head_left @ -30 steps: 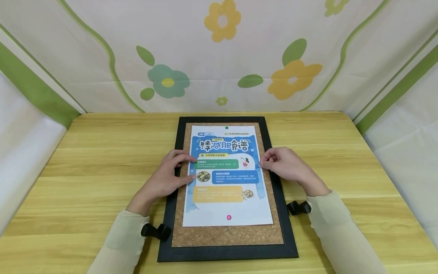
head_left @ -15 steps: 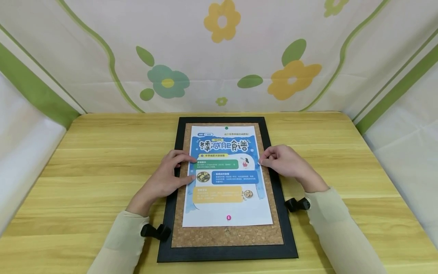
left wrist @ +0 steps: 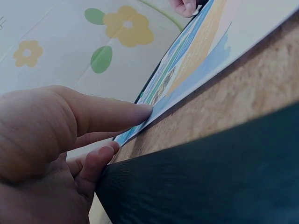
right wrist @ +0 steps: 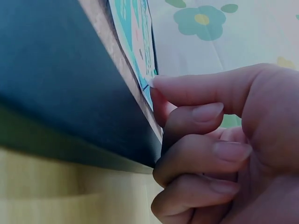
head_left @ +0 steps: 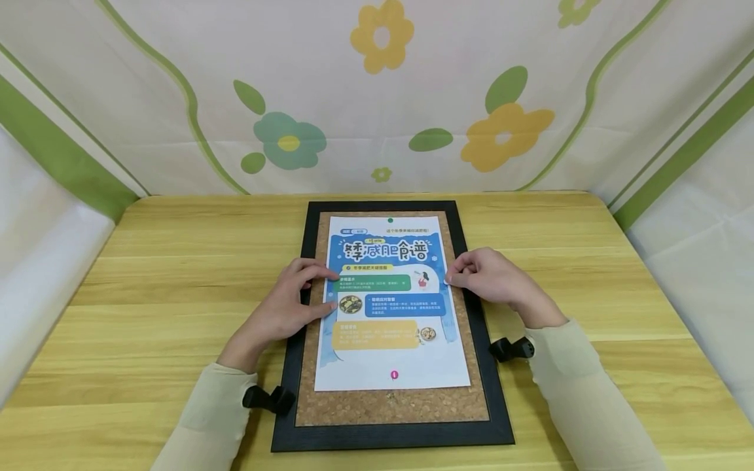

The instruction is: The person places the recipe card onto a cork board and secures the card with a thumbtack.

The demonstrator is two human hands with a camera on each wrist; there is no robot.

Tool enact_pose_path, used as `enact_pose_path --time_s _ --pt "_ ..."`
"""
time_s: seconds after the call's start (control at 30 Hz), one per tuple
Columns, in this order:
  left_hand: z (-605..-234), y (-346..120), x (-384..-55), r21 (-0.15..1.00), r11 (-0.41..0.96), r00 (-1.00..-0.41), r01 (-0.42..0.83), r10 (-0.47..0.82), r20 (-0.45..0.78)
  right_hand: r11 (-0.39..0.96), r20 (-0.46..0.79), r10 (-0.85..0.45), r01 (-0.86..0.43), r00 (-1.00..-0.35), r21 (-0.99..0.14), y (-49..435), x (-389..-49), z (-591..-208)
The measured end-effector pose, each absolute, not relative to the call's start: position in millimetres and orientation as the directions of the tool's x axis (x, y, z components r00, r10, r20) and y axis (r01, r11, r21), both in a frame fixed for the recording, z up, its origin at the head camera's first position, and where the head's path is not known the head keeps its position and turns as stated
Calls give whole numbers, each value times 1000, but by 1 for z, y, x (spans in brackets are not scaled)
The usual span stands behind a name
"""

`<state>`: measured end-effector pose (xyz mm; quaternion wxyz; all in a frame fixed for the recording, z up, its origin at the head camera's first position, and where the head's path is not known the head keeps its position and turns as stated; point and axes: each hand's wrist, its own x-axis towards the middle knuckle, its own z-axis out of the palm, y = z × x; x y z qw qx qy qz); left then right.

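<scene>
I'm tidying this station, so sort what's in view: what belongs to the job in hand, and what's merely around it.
Job:
- printed sheet
- framed corkboard
- green pin
- pink dot, apparently a pin
- small white piece at the right hand, unclear what

Around it:
- wooden table
- floral curtain
- black wrist devices

Poster (head_left: 393,304) blue, green, yellow on white; frame (head_left: 393,437) black; cork (head_left: 391,410) speckled brown.

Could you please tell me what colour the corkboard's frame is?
The frame is black, which shows best in the head view.
</scene>
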<state>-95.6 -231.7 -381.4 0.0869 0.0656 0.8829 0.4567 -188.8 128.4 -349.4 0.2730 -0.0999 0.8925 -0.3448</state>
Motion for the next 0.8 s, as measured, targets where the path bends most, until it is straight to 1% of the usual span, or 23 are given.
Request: enact_pose_path --time_s 0.33,0.8 --pt "-382 -232 -96 818 574 -976 40 196 -90 740 -395 -381 -20 -836 -672 128 -189 -350" --pt "-383 -232 -96 816 577 -977 31 191 -98 750 -393 -361 -12 -846 -661 131 -190 -352"
